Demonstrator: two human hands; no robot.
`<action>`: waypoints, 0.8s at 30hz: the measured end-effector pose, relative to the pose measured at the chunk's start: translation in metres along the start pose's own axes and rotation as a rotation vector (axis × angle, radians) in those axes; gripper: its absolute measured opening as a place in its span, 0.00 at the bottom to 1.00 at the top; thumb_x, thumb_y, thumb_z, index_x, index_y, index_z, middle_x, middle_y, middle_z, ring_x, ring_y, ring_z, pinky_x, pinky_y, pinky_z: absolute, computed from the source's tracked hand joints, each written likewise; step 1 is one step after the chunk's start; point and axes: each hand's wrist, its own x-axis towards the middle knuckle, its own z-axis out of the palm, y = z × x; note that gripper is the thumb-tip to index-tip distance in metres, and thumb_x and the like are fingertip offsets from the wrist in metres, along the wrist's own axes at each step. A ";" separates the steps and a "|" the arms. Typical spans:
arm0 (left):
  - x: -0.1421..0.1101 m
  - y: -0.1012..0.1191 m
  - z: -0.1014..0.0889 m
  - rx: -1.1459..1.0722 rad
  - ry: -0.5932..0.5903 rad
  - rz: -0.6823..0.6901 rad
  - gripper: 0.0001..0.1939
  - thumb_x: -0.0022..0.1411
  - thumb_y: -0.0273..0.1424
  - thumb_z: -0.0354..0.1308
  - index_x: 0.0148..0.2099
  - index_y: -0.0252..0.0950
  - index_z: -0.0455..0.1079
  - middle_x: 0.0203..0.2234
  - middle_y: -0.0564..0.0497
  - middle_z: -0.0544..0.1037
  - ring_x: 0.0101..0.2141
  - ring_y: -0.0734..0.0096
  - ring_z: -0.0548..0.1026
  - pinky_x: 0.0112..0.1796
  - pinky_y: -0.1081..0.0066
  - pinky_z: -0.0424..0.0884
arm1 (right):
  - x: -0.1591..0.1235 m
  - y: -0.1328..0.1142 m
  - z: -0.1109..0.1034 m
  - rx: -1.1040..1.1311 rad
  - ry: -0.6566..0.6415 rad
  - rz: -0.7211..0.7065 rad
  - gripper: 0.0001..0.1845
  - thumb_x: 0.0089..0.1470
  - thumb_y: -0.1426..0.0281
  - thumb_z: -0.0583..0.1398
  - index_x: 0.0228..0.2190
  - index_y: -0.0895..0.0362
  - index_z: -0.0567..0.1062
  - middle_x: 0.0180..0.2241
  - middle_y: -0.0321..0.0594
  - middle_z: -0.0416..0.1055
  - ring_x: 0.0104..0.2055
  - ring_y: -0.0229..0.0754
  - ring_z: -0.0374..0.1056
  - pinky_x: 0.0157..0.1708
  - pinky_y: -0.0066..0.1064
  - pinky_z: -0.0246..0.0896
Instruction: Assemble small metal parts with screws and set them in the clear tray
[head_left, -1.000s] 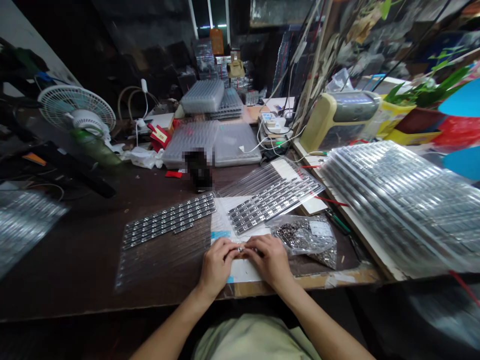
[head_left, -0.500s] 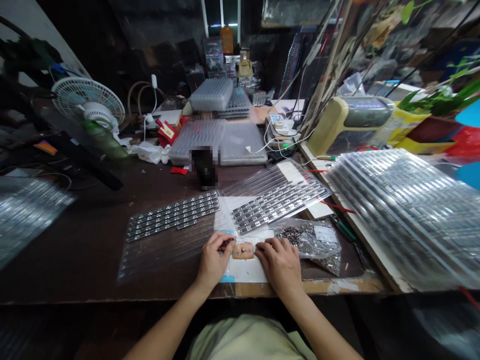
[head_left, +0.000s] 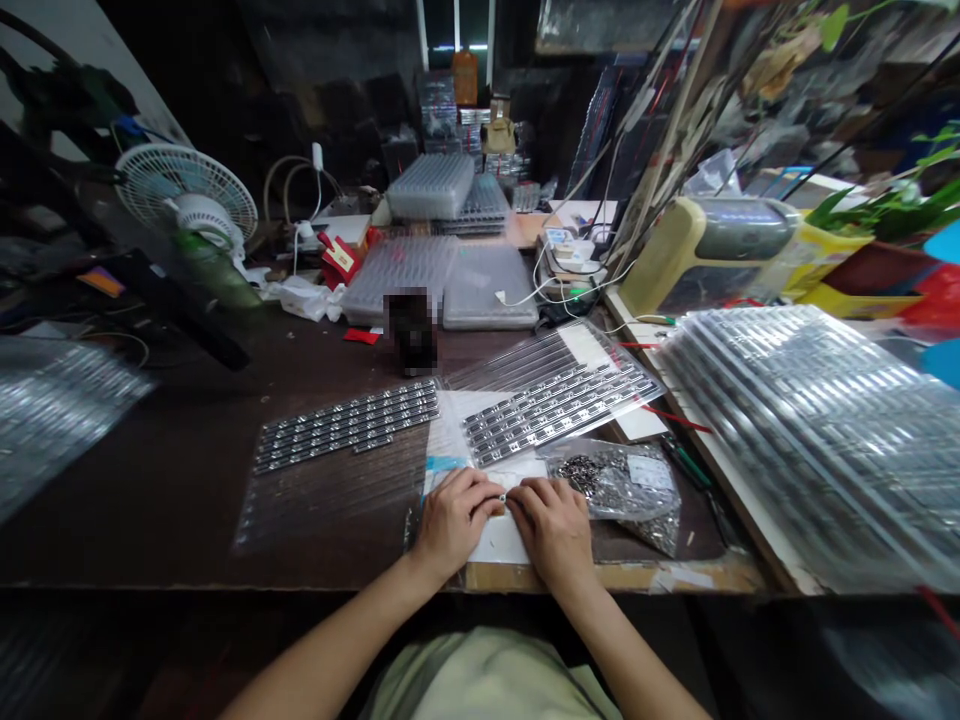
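Note:
My left hand [head_left: 454, 512] and my right hand [head_left: 553, 520] meet over a white sheet [head_left: 501, 540] near the table's front edge. Their fingers are closed, and a tiny shiny metal piece [head_left: 502, 498] shows between the fingertips; its exact kind is too small to tell. Beneath the fingers, the orange-brown block is almost wholly covered. A clear ridged tray with rows of metal parts [head_left: 349, 425] lies to the left. Another tray of such rows [head_left: 559, 415] lies beyond my hands. Right of my right hand rests a clear bag of small metal parts [head_left: 619, 480].
Stacked clear trays [head_left: 817, 430] fill the right side, with a green-handled tool [head_left: 686, 462] beside them. More trays [head_left: 67, 410] stand at the left. A fan [head_left: 187, 195], closed plastic trays [head_left: 491, 285] and cables are at the back.
My hands have come together over the orange-brown block, which was in plain sight between them. The left hand has moved right, and the view has shifted slightly.

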 end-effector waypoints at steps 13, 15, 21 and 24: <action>-0.001 -0.003 0.005 -0.073 -0.041 -0.018 0.06 0.57 0.27 0.61 0.38 0.41 0.76 0.31 0.51 0.76 0.35 0.68 0.72 0.38 0.68 0.68 | 0.002 0.000 0.002 0.053 -0.003 -0.023 0.06 0.58 0.69 0.57 0.31 0.52 0.73 0.33 0.36 0.73 0.37 0.42 0.61 0.37 0.34 0.48; 0.004 -0.008 -0.002 -0.103 -0.005 -0.032 0.07 0.59 0.26 0.59 0.39 0.41 0.76 0.31 0.51 0.76 0.35 0.69 0.72 0.38 0.69 0.69 | 0.001 0.000 0.003 0.076 0.011 -0.029 0.06 0.58 0.70 0.56 0.31 0.54 0.72 0.32 0.37 0.72 0.36 0.41 0.61 0.36 0.34 0.48; 0.039 -0.055 -0.053 0.271 0.241 -0.196 0.05 0.58 0.31 0.59 0.37 0.42 0.75 0.35 0.51 0.77 0.39 0.62 0.71 0.42 0.61 0.64 | 0.000 0.003 0.005 0.271 0.048 -0.010 0.06 0.58 0.72 0.54 0.33 0.56 0.72 0.32 0.40 0.71 0.36 0.41 0.64 0.37 0.32 0.54; 0.040 -0.081 -0.075 0.437 0.227 -0.216 0.05 0.58 0.34 0.59 0.34 0.43 0.76 0.35 0.50 0.75 0.40 0.60 0.69 0.42 0.61 0.61 | 0.003 -0.001 0.008 0.362 -0.007 -0.010 0.06 0.58 0.69 0.56 0.34 0.54 0.74 0.32 0.38 0.73 0.36 0.40 0.66 0.36 0.31 0.56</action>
